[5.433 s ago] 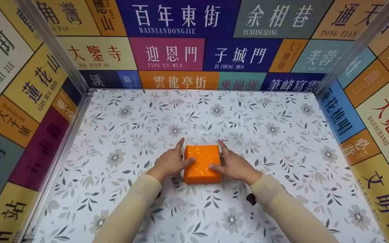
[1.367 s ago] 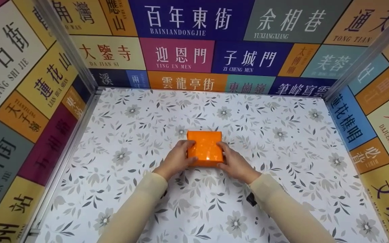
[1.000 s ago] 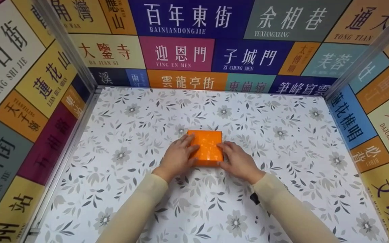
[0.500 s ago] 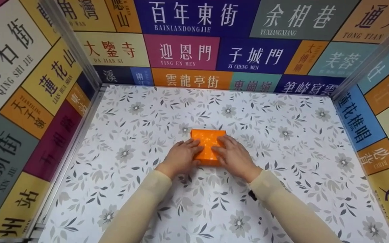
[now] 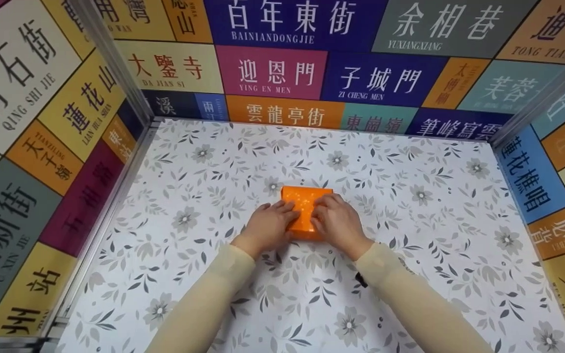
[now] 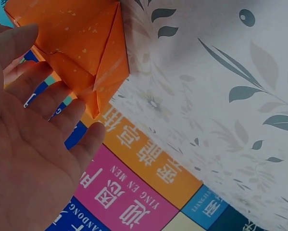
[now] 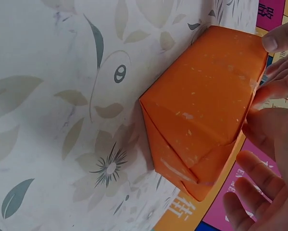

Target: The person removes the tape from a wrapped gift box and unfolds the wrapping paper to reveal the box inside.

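A box wrapped in shiny orange paper (image 5: 305,220) lies on the floral table, with its top facing up. In the left wrist view, the folded paper end of the orange box (image 6: 62,29) shows pleats and a pointed flap. My left hand (image 5: 269,228) rests on the left part of the top, its fingers loosely bent. On the other side, my right hand (image 5: 344,221) touches the top with bent fingertips. The right wrist view shows the thumb and index finger of the right hand (image 7: 278,139) at the box's upper edge, the other fingers spread apart.
White floral paper (image 5: 184,294) covers the table. Panels with colourful street-name signs (image 5: 282,73) stand at the back and both sides, joined by metal rails (image 5: 115,73). A small black object (image 5: 361,279) shows beside the right sleeve.
Compared with the earliest frame, the box sits farther from the person. Both hands have shifted from its sides onto its top, and the right fingers have bent more over the last half second.
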A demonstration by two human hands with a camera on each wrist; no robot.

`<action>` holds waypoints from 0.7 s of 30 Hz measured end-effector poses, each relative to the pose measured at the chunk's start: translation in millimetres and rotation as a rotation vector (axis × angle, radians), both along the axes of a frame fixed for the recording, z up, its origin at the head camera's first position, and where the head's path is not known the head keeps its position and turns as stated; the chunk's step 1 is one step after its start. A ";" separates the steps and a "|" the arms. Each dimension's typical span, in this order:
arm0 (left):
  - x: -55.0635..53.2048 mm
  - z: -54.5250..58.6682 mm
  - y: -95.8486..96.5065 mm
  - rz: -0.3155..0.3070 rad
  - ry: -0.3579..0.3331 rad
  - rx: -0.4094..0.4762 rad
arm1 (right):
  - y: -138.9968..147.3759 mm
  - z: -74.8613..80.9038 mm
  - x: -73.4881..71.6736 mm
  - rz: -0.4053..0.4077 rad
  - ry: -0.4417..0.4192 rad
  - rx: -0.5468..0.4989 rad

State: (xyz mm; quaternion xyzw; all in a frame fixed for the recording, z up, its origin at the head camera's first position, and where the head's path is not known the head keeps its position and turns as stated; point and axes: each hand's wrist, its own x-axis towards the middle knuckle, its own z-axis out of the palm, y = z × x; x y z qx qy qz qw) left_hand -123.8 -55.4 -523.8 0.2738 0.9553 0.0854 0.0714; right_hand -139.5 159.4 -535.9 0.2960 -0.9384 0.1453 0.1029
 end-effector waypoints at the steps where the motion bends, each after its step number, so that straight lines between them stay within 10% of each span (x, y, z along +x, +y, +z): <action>1: 0.1 -0.2 0.3 0.000 0.001 -0.003 | -0.5 -0.8 -0.4 -0.003 0.001 -0.001; 21: -0.2 -1.7 0.3 -0.001 0.022 0.020 | 14.9 3.5 39.1 0.124 0.041 -0.061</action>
